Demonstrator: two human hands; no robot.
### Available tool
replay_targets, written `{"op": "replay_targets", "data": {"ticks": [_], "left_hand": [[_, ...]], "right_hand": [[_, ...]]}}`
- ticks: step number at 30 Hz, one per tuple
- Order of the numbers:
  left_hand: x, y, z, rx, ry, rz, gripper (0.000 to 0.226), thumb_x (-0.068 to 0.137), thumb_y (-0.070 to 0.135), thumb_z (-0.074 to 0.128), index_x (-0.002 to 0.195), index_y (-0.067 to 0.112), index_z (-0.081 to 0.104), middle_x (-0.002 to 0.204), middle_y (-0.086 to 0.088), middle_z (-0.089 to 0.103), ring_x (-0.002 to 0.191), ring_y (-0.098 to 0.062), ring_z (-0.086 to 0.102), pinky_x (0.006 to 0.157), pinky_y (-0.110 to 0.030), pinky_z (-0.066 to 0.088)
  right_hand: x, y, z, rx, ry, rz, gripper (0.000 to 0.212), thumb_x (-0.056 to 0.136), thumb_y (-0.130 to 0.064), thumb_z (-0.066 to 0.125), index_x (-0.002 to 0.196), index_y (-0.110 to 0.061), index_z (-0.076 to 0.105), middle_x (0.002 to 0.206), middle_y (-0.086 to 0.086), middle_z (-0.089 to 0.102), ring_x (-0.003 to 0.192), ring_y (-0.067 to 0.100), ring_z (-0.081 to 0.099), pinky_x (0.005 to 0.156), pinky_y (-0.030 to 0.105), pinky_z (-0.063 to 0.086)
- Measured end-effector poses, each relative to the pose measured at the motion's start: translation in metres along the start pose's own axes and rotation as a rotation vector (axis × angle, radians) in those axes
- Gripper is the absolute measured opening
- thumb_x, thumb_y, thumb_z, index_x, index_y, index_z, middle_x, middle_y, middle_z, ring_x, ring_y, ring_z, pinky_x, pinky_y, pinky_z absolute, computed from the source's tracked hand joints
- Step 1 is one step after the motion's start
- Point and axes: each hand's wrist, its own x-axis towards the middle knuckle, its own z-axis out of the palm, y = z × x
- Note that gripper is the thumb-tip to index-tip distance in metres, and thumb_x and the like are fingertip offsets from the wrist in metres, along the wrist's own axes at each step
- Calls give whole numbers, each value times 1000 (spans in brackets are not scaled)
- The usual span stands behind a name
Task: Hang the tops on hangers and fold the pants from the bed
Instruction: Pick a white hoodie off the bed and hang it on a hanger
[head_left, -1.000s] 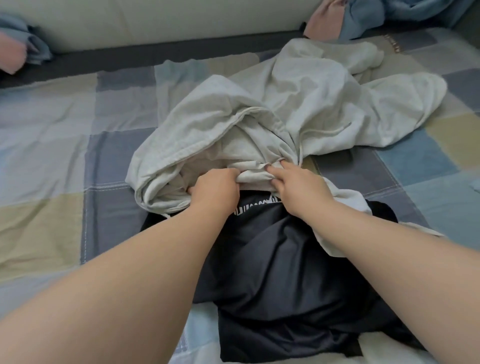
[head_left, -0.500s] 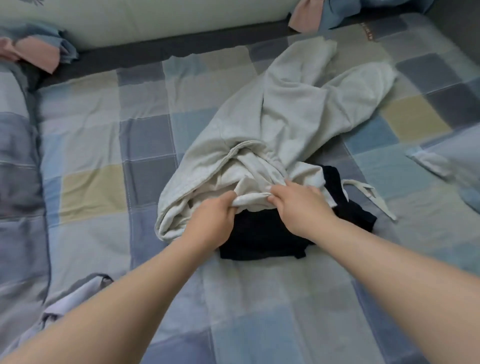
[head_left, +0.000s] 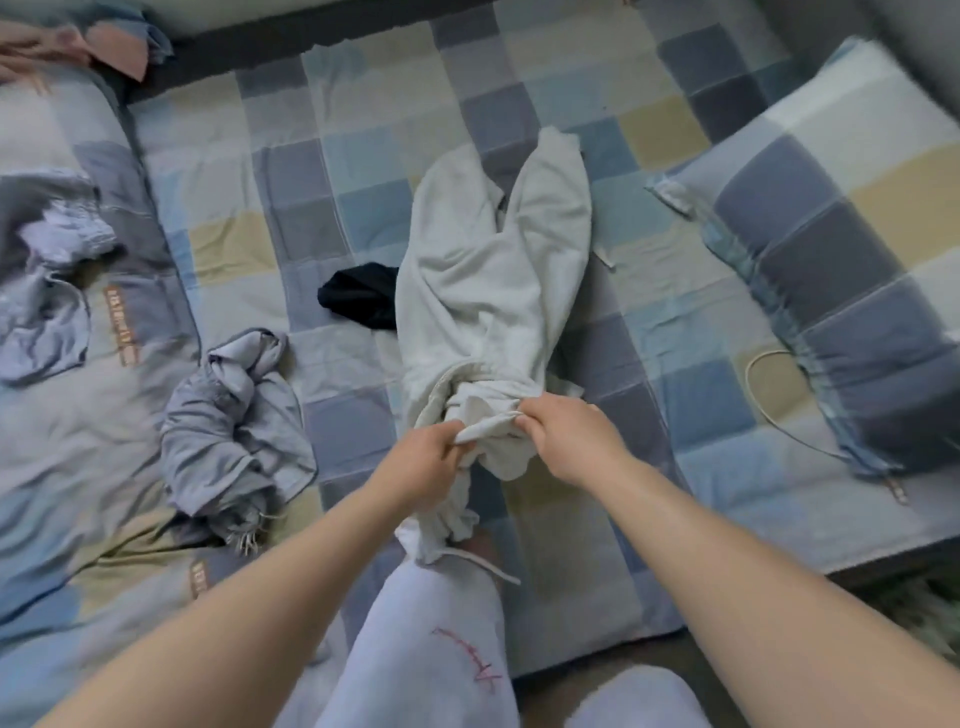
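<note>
Light grey sweatpants stretch up the middle of the checked bed, legs pointing away from me. My left hand and my right hand both grip the bunched waistband, held just above the bed's near edge. A drawstring hangs from the waistband over my knee. A small black garment lies left of the pants. A crumpled lilac garment sits further left and nearer me. Another pale lilac garment lies on the duvet at the far left.
A checked pillow fills the right side of the bed, with a thin white cord beside it. A bunched duvet covers the left. Pink and blue cloth lies at the top left. My knees in white trousers are at the bed's edge.
I have pulled the sweatpants toward me by the waistband and they now stretch out lengthwise. The black garment has come free and lies to their left. The view has drawn back.
</note>
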Motion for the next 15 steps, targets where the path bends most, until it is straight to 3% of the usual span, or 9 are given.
{"op": "replay_targets", "data": {"ticks": [2,5,9,12,15], "left_hand": [[-7,-2,18,23,-77,-37,28,103,25,47,75,31,49,82,2,60,82,-22,56,62,-30,38],[-17,-15,51,47,-200,-125,23,102,25,46,80,26,52,89,-2,62,88,-23,55,69,-32,36],[-33,-52,85,80,-275,-187,25,102,22,44,78,25,50,86,1,58,88,-22,52,71,-31,35],[-46,-85,102,141,-297,-198,20,101,21,40,83,23,50,88,0,55,89,-24,50,73,-32,34],[-64,-118,117,231,-367,-190,12,100,20,43,97,18,54,99,-6,56,90,-24,48,76,-32,37]], "right_hand": [[-18,8,18,12,-42,15,24,107,-33,37,87,-27,48,104,4,63,97,29,57,74,38,30],[-39,13,50,6,-93,50,26,107,-34,37,88,-23,52,102,4,60,96,30,57,74,39,32],[-60,12,107,65,-138,98,28,107,-31,38,105,-20,63,105,3,63,104,30,58,78,38,34],[-73,1,155,121,-167,163,28,107,-30,40,113,-20,65,113,8,68,106,34,59,76,37,36],[-84,-19,202,160,-208,261,27,106,-32,41,108,-19,64,110,14,68,104,37,58,74,37,38]]}}
